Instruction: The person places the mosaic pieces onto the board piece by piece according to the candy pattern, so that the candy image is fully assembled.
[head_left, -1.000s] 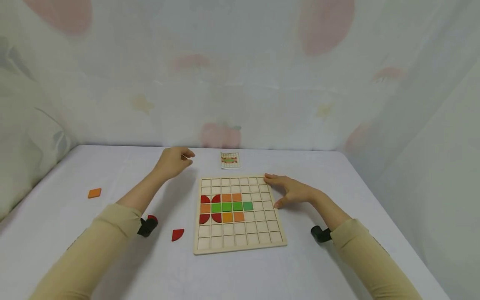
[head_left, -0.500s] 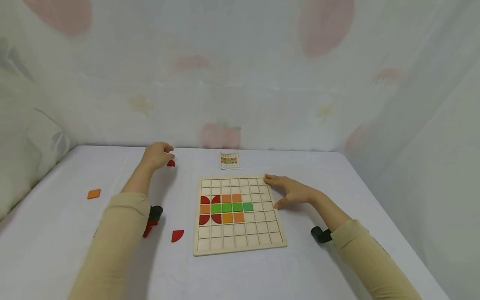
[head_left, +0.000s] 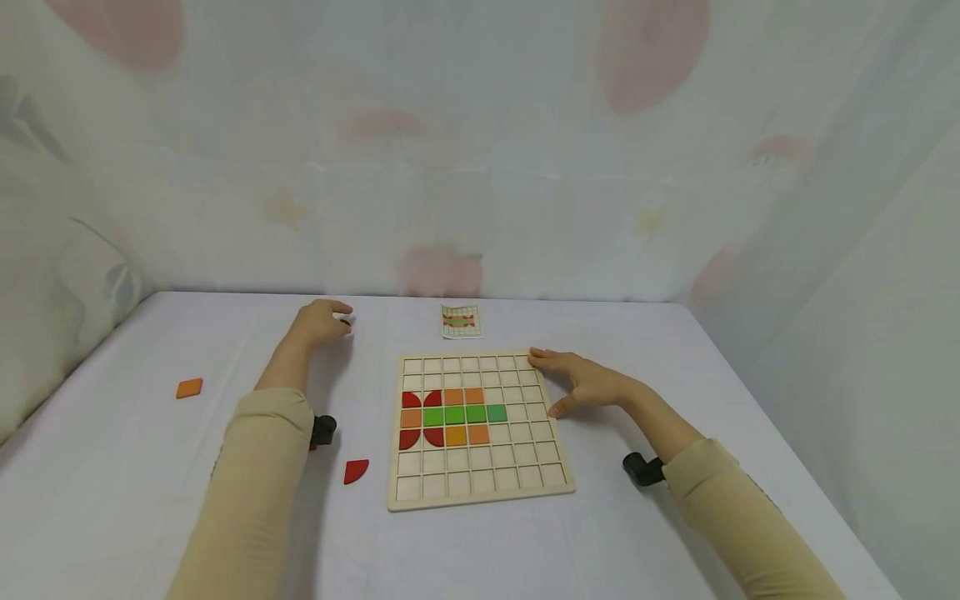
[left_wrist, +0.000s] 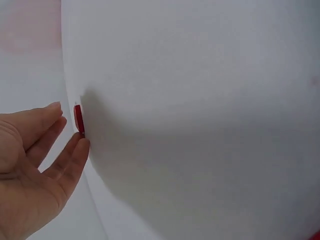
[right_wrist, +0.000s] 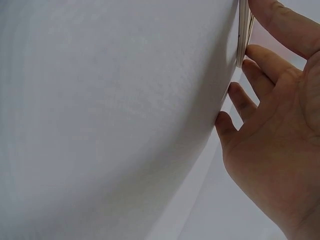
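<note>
A wooden grid board (head_left: 480,493) lies on the white table with red quarter circles (head_left: 411,400), orange squares (head_left: 462,396) and a row of green squares (head_left: 465,413) set in its left-middle cells. My right hand (head_left: 581,385) rests open against the board's right edge (right_wrist: 243,30), fingers spread. My left hand (head_left: 321,322) is at the far left of the board, its straight fingertips (left_wrist: 80,145) touching a small red piece (left_wrist: 78,120) that lies on the table. In the head view the hand mostly hides that piece.
A loose red quarter circle (head_left: 356,471) lies left of the board's near corner. An orange diamond piece (head_left: 189,387) sits far left. A small pattern card (head_left: 460,321) lies beyond the board. Patterned curtains close off the table's back and sides.
My left hand moved left from near the board's top corner and came down onto the small red piece, now covering it. The right hand and board have not moved.
</note>
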